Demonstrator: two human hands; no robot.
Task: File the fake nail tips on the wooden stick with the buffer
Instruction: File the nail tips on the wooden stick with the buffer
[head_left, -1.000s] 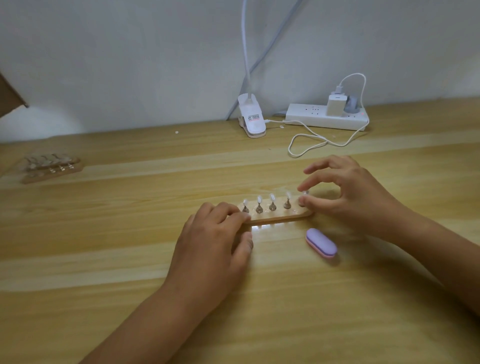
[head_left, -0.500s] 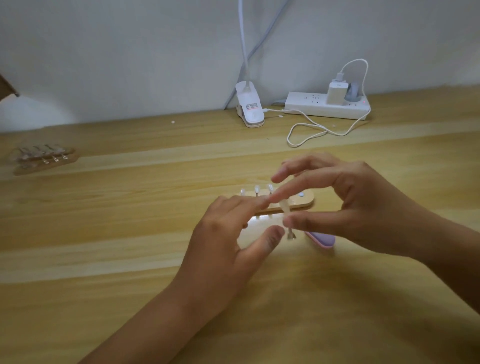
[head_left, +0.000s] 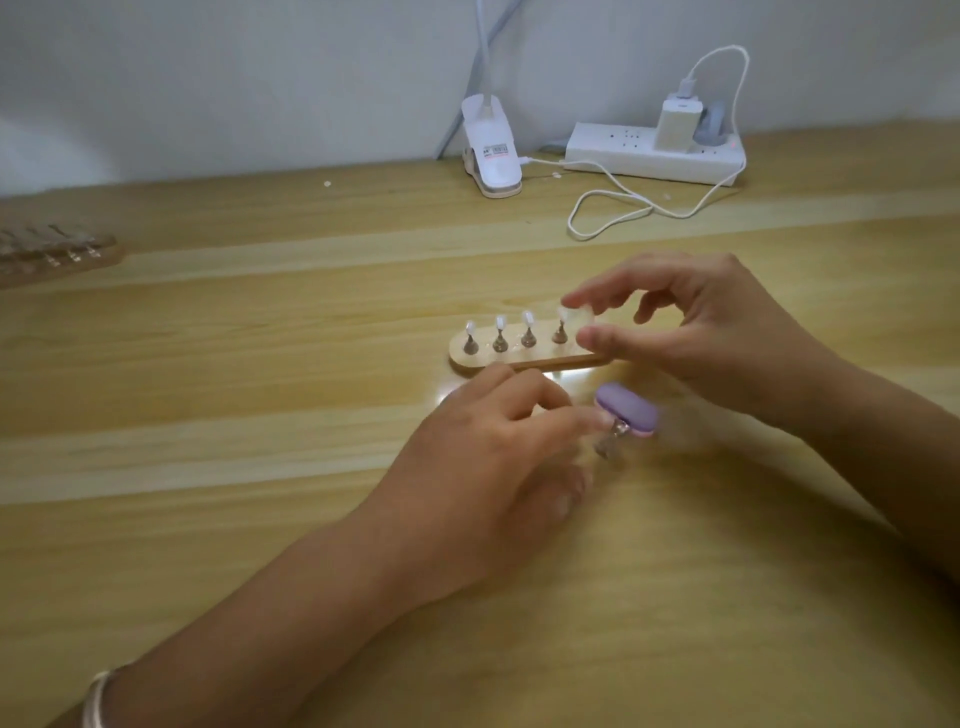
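While the wooden stick (head_left: 519, 358) is lying flat on the wooden table (head_left: 260, 415), four metal pegs (head_left: 500, 340) are standing upright along it in a row, each one carrying one of the fake nail tips (head_left: 528, 318) at its top; the right end of the stick is sitting hidden behind the right hand (head_left: 717, 338); that hand is hovering over this end with its fingers curled and with only a narrow gap between forefinger and thumb, close beside the fourth tip, and whether it is pinching that tip cannot be told; the left hand (head_left: 493, 462) is reaching in from the lower left, in front of the stick, and is pinching a loose metal peg (head_left: 615, 434) at its fingertips; this peg is showing blurred, so what it is carrying cannot be told; the lilac oval buffer (head_left: 631, 405) is lying on the table just in front of the stick's right end, between the two hands and right behind the loose peg, with neither hand gripping it; a silver bracelet (head_left: 96, 696) is circling the left wrist; a second wooden stick (head_left: 52, 254) with pegs is lying well apart at the left edge; a white clip lamp base (head_left: 491, 150), a white power strip (head_left: 654, 158) with a charger (head_left: 678, 124) plugged in, and a looping white cable (head_left: 613, 208) are sitting along the wall at the back.
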